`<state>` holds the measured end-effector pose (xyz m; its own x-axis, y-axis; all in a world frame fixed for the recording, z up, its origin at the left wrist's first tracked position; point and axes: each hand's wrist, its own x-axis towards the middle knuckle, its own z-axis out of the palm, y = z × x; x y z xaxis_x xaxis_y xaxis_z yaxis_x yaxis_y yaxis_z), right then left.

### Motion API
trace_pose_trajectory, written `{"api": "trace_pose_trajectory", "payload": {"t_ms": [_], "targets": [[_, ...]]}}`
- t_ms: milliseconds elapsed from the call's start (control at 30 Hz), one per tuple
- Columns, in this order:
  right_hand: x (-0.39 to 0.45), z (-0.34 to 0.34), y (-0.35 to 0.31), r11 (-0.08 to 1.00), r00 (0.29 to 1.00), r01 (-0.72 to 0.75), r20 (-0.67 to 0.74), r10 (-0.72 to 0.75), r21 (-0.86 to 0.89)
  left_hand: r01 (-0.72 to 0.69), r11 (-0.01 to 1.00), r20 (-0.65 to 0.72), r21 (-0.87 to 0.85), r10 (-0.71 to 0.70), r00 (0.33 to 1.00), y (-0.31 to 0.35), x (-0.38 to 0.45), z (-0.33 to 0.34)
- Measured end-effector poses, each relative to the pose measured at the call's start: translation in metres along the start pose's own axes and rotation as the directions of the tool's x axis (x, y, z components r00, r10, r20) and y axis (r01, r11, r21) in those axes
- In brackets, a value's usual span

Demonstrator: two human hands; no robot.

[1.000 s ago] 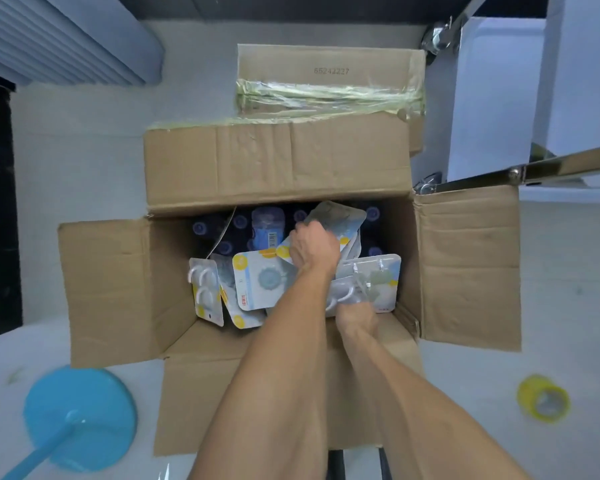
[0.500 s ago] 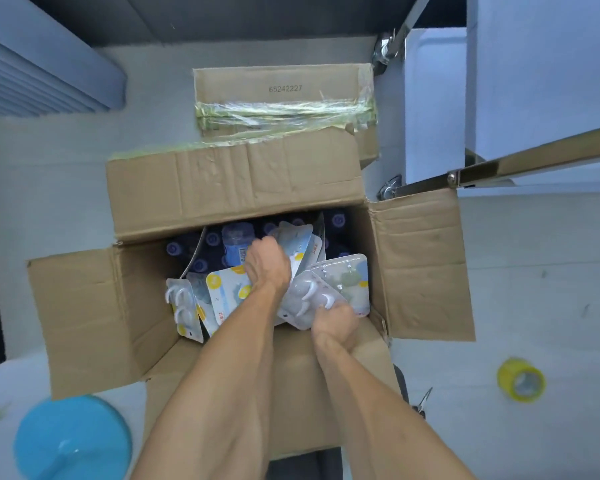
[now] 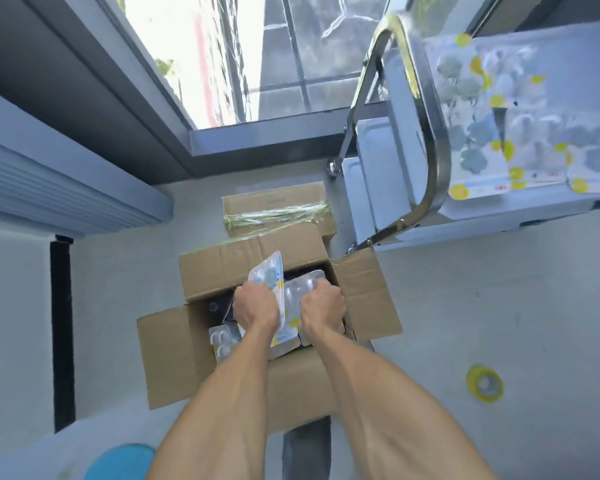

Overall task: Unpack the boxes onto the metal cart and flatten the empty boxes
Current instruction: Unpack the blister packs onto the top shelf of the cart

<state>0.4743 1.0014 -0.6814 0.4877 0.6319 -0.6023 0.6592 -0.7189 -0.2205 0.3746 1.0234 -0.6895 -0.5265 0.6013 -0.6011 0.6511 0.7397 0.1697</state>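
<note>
Gripping blister packs w/ both hands, above the open cardboard box (image 3: 222, 271). Left hand (image 3: 255, 306): fingers curled round a stack of packs (image 3: 267, 275), top edge of the stack sticking up past the knuckles, tilted toward the far flap. Right hand (image 3: 323, 303): fingers curled round a second bunch of clear packs (image 3: 300, 289), just beside the left-hand stack, the two bunches touching or nearly so; can't tell which. Fingertips of both hands hidden behind the packs, so exact pinch not visible.

Box sits on the floor, all four flaps folded out. More packs left inside: one blister pack (image 3: 220, 341) at the near-left corner, dark items deeper in, too dim to ID.

Second box (image 3: 278, 209), taped shut w/ greenish tape, right behind the open one, touching its far flap.

Metal cart (image 3: 433, 140) to the right & beyond the boxes; curved steel handle toward the boxes. Unpacked packs (image 3: 492, 109) already lying flat on its top shelf, blue/yellow cards, overlapping.

Misc: yellow tape roll (image 3: 484, 382) on the floor right of the box, well apart. Blue round object (image 3: 122, 462) at the bottom-left edge, partly cut off. Window (image 3: 239, 57) at the top.
</note>
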Motion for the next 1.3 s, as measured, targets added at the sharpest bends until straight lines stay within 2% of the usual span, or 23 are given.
{"api": "trace_pose_trajectory", "payload": {"t_ms": [100,267,367,433,567,700,800,867,933,1033,1133,1233,1300], "targets": [[-0.035,-0.071,-0.034,0.993,0.992,0.112,-0.058,-0.110,0.024,0.002,0.993,-0.061,-0.120,-0.009,0.998,0.030,-0.045,-0.076],[-0.082,-0.188,-0.064,0.959,0.942,0.261,-0.247,-0.229,0.107,-0.135,0.930,-0.178,-0.342,0.077,0.981,0.077,-0.120,-0.173],[-0.104,-0.256,-0.067,0.890,0.928,0.276,-0.341,-0.149,0.362,-0.251,0.842,-0.307,-0.478,0.107,0.946,0.104,-0.171,-0.214],[-0.115,-0.301,-0.064,0.765,0.917,0.315,-0.388,-0.093,0.561,-0.365,0.756,-0.418,-0.543,0.133,0.899,0.124,-0.210,-0.234],[-0.133,-0.399,-0.033,0.390,0.852,0.502,-0.519,-0.069,0.772,-0.534,0.529,-0.575,-0.659,0.104,0.812,0.166,-0.295,-0.264],[-0.156,-0.491,0.035,0.054,0.853,0.508,-0.494,-0.166,0.860,-0.632,0.400,-0.654,-0.664,0.100,0.750,0.211,-0.383,-0.266],[-0.156,-0.544,0.094,-0.072,0.848,0.471,-0.474,-0.238,0.879,-0.716,0.286,-0.710,-0.637,0.143,0.689,0.248,-0.442,-0.247],[-0.149,-0.573,0.133,-0.096,0.838,0.482,-0.490,-0.241,0.871,-0.736,0.228,-0.715,-0.638,0.181,0.676,0.270,-0.473,-0.229],[-0.139,-0.596,0.170,-0.077,0.839,0.496,-0.500,-0.216,0.865,-0.744,0.218,-0.708,-0.631,0.230,0.668,0.288,-0.495,-0.207],[-0.117,-0.624,0.220,-0.030,0.854,0.497,-0.494,-0.162,0.867,-0.755,0.260,-0.677,-0.602,0.335,0.656,0.309,-0.516,-0.166],[-0.084,-0.642,0.262,-0.003,0.896,0.444,-0.444,-0.018,0.896,-0.765,0.310,-0.629,-0.564,0.439,0.641,0.332,-0.523,-0.122],[-0.042,-0.649,0.294,0.005,0.912,0.392,-0.389,0.130,0.920,-0.728,0.396,-0.549,-0.560,0.480,0.684,0.359,-0.522,-0.079],[-0.009,-0.651,0.309,0.048,0.912,0.373,-0.376,0.164,0.926,-0.692,0.445,-0.505,-0.568,0.476,0.720,0.385,-0.517,-0.053]]}}
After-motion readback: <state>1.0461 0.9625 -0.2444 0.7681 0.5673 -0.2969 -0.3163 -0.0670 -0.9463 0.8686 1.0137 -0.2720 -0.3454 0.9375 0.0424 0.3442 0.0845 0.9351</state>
